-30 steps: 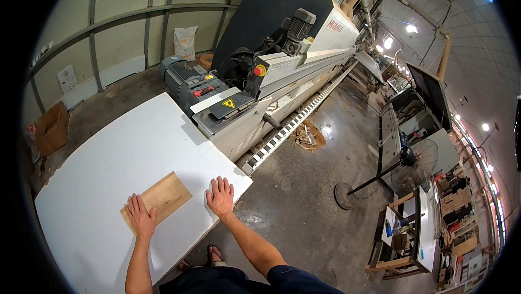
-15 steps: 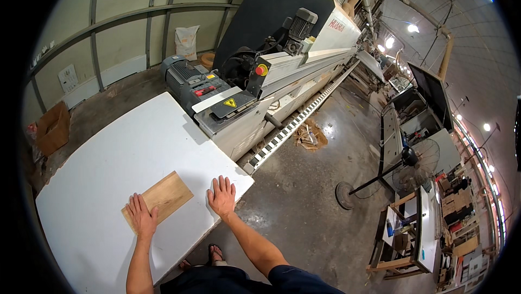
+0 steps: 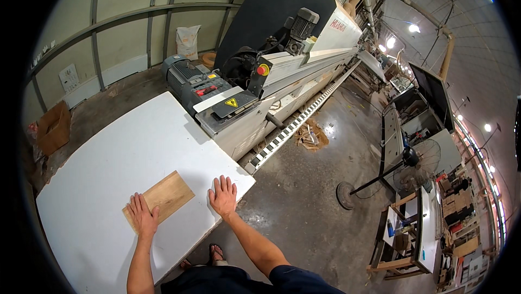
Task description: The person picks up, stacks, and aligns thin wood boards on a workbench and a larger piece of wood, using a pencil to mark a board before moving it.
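On the white tabletop (image 3: 135,147) lies a flat rectangular wooden board (image 3: 171,188) with light brown grain, set at a slant. My left hand (image 3: 142,215) rests on the near left end of the board, fingers stretched out, and covers part of it. To the right of the board, my right hand (image 3: 222,196) lies flat on the tabletop close to its right edge, with the fingers spread. Nothing shows under the right hand apart from the table surface.
A long machine with a motor (image 3: 187,77) and a red stop button (image 3: 263,70) adjoins the table's far side. A cardboard box (image 3: 53,128) stands on the floor at left. At right are a standing fan (image 3: 415,165) and a wooden-framed cart (image 3: 404,239).
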